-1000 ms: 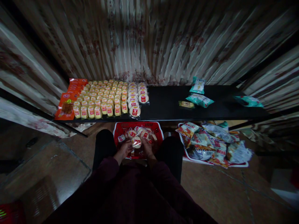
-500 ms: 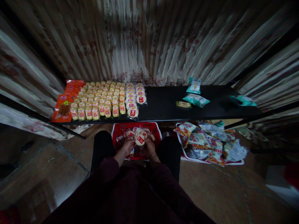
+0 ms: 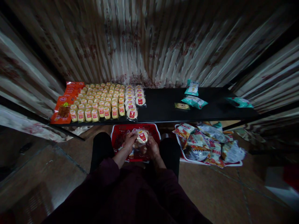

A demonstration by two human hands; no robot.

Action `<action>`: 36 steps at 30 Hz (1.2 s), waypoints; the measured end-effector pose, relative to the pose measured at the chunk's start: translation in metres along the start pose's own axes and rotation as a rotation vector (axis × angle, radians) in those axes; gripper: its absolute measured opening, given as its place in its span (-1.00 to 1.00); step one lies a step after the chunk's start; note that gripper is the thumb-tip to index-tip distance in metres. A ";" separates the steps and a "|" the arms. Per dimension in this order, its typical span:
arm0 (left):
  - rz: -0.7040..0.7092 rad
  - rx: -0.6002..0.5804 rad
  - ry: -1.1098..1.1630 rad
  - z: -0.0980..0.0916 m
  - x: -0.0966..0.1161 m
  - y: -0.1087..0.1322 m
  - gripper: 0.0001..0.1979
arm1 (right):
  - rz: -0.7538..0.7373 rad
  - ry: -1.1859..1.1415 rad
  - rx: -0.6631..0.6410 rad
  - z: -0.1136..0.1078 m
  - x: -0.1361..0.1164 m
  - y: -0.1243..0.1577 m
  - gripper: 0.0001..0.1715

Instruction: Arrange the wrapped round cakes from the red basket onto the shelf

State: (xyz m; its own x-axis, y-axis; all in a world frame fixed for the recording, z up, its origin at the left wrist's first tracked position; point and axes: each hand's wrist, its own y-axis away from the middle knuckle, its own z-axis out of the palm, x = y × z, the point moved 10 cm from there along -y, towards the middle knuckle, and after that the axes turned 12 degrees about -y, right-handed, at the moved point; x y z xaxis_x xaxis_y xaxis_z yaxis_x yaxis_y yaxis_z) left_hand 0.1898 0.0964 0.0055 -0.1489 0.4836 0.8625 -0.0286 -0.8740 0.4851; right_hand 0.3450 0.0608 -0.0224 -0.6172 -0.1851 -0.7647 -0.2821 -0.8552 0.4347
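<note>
Both hands are down over a red basket [image 3: 119, 129] between my knees. My left hand [image 3: 129, 141] and my right hand [image 3: 152, 146] are closed around a stack of round wrapped cakes [image 3: 142, 136] with red labels, lifted a little above the basket. More such cakes lie under the hands in the basket. On the black shelf [image 3: 163, 105] just ahead, two columns of the same round cakes [image 3: 133, 101] stand beside rows of small yellow packets [image 3: 100, 104].
Orange packets [image 3: 64, 104] line the shelf's left end. Teal packets [image 3: 193, 101] lie at its right, another teal packet [image 3: 239, 102] farther right. A second tray [image 3: 207, 143] of mixed snack bags sits on the floor under the shelf. A striped curtain hangs behind.
My hands have gathered the round cakes out of the basket and raised them toward the shelf. The view has shifted slightly.
</note>
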 end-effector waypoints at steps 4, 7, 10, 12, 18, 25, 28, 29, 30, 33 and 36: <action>0.065 -0.024 0.016 0.009 0.019 0.002 -0.74 | 0.008 -0.062 0.061 0.005 -0.016 0.010 -0.57; 0.087 -0.046 0.006 0.016 0.032 0.005 -0.74 | 0.015 -0.126 0.029 0.018 -0.027 0.017 -0.58; 0.118 -0.052 -0.023 0.021 0.046 0.007 -0.77 | 0.033 -0.204 -0.026 0.034 -0.036 0.022 -0.61; 0.130 -0.033 -0.052 0.023 0.053 0.008 -0.80 | 0.033 -0.239 -0.033 0.040 -0.042 0.026 -0.64; 0.161 0.129 -0.232 0.016 0.063 0.007 -0.68 | 0.002 -0.310 -0.015 0.048 -0.055 0.030 -0.73; 0.254 0.131 -0.385 0.029 0.070 0.021 -0.68 | -0.139 -0.288 0.033 0.049 -0.073 0.034 -0.63; 0.247 0.054 -0.382 0.039 0.064 0.026 -0.74 | -0.153 -0.256 0.039 0.050 -0.073 0.037 -0.53; 0.230 0.043 -0.375 0.040 0.061 0.027 -0.75 | -0.149 -0.245 0.043 0.050 -0.071 0.038 -0.50; 0.212 0.037 -0.364 0.040 0.058 0.027 -0.75 | -0.145 -0.227 0.038 0.050 -0.070 0.038 -0.48; 0.164 0.026 -0.312 0.040 0.051 0.027 -0.74 | -0.181 -0.123 -0.011 0.052 -0.067 0.039 -0.48; 0.102 -0.032 -0.219 0.046 0.045 0.027 -0.71 | -0.298 0.083 -0.061 0.053 -0.068 0.039 -0.46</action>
State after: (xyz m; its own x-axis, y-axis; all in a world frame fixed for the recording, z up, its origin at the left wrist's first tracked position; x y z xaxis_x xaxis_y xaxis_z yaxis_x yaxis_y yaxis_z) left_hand 0.2277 0.0966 0.0639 0.0656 0.3883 0.9192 -0.0566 -0.9183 0.3919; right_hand 0.3367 0.0658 0.0719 -0.4514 0.0418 -0.8913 -0.3954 -0.9048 0.1578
